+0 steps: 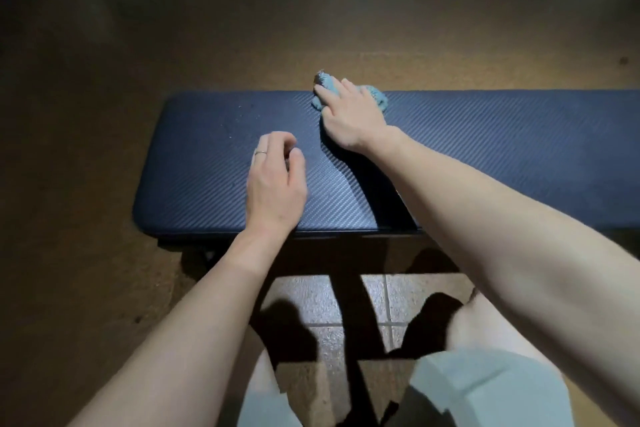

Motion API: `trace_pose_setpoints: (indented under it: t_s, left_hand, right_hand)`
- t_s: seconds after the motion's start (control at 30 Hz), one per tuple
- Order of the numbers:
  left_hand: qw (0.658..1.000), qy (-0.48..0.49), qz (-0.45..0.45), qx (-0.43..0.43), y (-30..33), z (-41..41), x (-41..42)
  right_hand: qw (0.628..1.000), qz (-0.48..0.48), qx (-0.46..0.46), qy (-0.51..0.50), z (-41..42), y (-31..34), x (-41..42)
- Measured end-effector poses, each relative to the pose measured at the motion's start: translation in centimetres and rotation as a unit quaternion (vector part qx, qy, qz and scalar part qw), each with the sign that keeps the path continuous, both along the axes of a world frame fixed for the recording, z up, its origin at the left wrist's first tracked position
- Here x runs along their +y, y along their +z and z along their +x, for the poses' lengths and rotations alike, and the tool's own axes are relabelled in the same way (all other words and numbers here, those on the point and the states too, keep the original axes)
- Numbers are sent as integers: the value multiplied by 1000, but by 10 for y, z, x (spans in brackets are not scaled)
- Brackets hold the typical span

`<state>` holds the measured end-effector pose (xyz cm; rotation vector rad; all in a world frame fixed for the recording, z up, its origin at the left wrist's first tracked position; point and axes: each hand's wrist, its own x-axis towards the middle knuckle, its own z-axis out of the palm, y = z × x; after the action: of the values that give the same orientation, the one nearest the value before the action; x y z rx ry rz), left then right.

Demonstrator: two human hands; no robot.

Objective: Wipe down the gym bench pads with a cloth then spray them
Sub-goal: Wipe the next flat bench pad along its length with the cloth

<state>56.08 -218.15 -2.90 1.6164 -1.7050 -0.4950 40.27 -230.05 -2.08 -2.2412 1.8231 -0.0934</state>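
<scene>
- The right hand [351,114] pressed a bunched teal cloth [375,97] flat-fingered against the far edge of the dark bench pad [485,156].
- The left hand [275,184] hovered over the pad, fingers [282,140] loosely curled, grasping nothing.
- The cloth overhung the rim; a stroke outward could have pushed it onto the floor [173,45].
- No spray bottle was visible.

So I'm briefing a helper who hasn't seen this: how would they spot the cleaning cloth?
Find the long dark blue bench pad lying across the floor. At its far edge, near the middle, the right hand presses flat on a small crumpled cloth. It is the only light teal, fuzzy thing there.
</scene>
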Motion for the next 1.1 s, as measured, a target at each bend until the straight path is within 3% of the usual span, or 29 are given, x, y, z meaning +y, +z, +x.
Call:
trace_pose_setpoints:
  t_s: [0.07, 0.2, 0.33, 0.5, 0.67, 0.9, 1.1]
  left_hand:
    - [1000, -11, 3, -25, 8, 18, -2]
    - [980, 3, -14, -196, 12, 66, -9]
    - [966, -11, 13, -258, -4, 84, -12]
    - [967, -12, 4, -255, -8, 82, -12]
    - [965, -11, -2, -261, -10, 82, -14]
    - [963, -16, 1, -268, -12, 84, -12]
    - [964, -15, 0, -264, -13, 83, -12]
  right_hand:
    - [1000, 9, 14, -17, 7, -3, 4]
    - [1000, 12, -1, 4, 16, -4, 47]
    - [999, 21, -21, 38, 23, 0, 133]
    - [998, 24, 5, 51, 28, 1, 201]
    - [998, 25, 6, 59, 29, 0, 160]
    - [999, 28, 7, -32, 52, 0, 44]
    - [1000, 9, -9, -26, 67, -4, 98]
